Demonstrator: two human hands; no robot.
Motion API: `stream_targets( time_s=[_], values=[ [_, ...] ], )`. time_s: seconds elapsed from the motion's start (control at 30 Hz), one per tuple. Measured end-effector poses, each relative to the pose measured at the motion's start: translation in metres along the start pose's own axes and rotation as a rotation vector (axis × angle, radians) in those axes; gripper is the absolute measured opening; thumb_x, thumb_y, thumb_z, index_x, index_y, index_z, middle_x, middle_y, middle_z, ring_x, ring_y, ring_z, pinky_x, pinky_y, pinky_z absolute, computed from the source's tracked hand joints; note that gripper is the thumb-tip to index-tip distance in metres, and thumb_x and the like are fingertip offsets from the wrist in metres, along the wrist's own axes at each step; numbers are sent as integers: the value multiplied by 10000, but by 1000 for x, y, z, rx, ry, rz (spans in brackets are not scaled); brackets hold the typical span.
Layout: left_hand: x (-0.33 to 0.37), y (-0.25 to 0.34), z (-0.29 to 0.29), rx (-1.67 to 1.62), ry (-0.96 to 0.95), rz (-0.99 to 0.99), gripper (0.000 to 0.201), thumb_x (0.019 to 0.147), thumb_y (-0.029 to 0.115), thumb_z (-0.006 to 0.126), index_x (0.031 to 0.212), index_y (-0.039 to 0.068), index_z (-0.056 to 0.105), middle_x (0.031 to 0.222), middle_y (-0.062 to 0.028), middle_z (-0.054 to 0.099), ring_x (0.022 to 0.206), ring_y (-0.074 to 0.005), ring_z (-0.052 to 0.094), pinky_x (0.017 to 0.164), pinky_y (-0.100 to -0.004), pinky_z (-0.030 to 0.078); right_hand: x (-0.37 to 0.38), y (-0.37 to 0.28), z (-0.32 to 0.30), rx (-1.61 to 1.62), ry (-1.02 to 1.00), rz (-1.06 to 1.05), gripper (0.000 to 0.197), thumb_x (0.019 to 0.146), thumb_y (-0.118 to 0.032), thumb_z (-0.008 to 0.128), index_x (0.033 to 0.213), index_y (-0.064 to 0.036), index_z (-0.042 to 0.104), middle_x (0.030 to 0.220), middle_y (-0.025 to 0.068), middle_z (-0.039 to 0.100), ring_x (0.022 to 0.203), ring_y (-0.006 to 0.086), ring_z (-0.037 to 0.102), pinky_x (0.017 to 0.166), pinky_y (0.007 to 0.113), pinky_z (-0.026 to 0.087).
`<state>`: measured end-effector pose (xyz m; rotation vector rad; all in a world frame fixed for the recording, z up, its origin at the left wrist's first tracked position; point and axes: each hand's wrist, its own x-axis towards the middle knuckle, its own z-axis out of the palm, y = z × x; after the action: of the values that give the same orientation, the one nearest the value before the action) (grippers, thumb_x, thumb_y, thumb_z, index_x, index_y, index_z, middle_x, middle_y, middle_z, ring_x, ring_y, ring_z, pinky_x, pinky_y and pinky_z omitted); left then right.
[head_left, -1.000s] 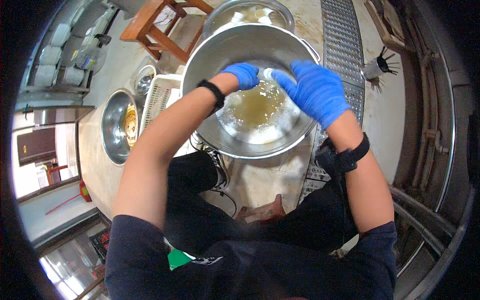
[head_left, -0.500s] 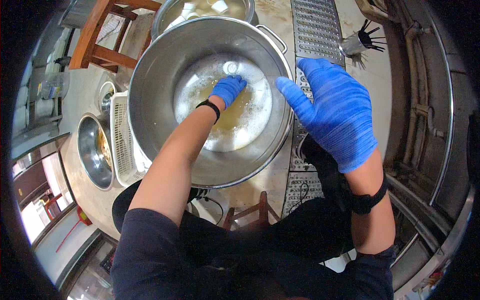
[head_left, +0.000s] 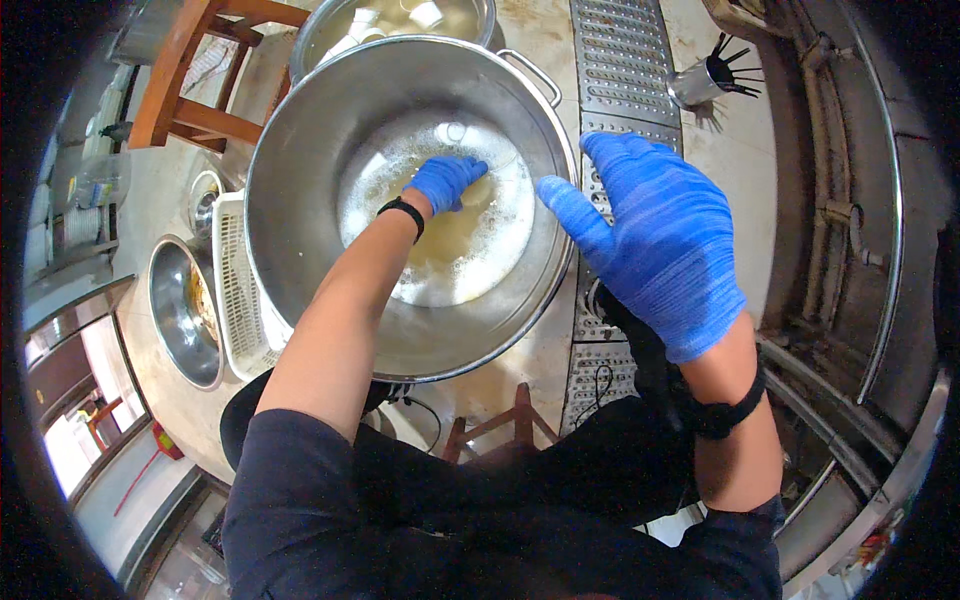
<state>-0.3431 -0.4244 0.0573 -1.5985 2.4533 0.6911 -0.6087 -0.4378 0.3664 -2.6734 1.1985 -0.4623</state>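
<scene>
A large steel pot (head_left: 300, 190) stands in front of me with foamy, yellowish water (head_left: 440, 270) in its bottom. My left hand (head_left: 440, 184), in a blue knit glove, reaches down to this water. Its fingers are curled over a pale, rounded thing (head_left: 479, 192), partly under the surface and too unclear to name. My right hand (head_left: 660, 235), gloved alike, hovers beside the pot's right rim. Its thumb is spread from the fingers, and nothing shows in its grasp.
Behind the pot, a steel basin (head_left: 480, 25) holds water and several white cups (head_left: 426, 14). At left are a white plastic basket (head_left: 232, 285), a steel bowl (head_left: 170, 310) and a wooden stool (head_left: 195, 110). A perforated metal drain cover (head_left: 625, 60) runs at right, near a metal canister (head_left: 690, 88).
My left hand has turned slightly, and the pale, rounded thing now shows at its fingertips. My right hand stays raised and spread. The whole view has shifted a little.
</scene>
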Motion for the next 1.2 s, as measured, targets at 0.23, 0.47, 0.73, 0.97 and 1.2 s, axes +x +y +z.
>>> stream_targets(
  time_s=[0.23,0.47,0.73,0.97,1.2],
  values=[
    [-35,27,-49,-154,-39,-142,749,697,291,807,1343,79,492,1277,-202,597,1167,-370,586,995,-445,470,1,3,6,19,60,-17,499,928,-535,539,878,-51,648,794,157,655,717,326,664,648,433,526],
    [-98,78,-130,-459,306,-278,775,683,310,806,1309,29,445,1186,-246,613,1127,-390,599,980,-433,476,-2,-24,8,131,45,-8,476,931,-508,542,910,-45,648,832,187,685,777,361,681,705,469,538],
    [-179,124,-180,-1028,679,-161,699,814,225,805,1383,57,437,1305,-90,555,1223,-194,536,1029,-358,465,-8,-49,40,515,-137,67,413,938,-279,537,1253,-15,583,1119,258,649,1008,368,654,902,431,514],
    [-207,157,-181,-1218,802,-98,569,945,335,658,1387,52,437,1257,-104,577,1133,-207,573,949,-322,494,-17,-94,60,1610,-320,362,436,981,-229,534,1383,-64,498,1243,88,589,1042,190,625,827,313,565],
    [-197,146,-164,-1314,907,-348,410,1006,364,560,1186,1,621,1004,-109,679,903,-148,621,822,-313,517,-3,-128,85,1709,-175,423,440,1012,-423,481,1318,-110,520,1156,88,627,1007,179,645,763,326,585]
  ],
)
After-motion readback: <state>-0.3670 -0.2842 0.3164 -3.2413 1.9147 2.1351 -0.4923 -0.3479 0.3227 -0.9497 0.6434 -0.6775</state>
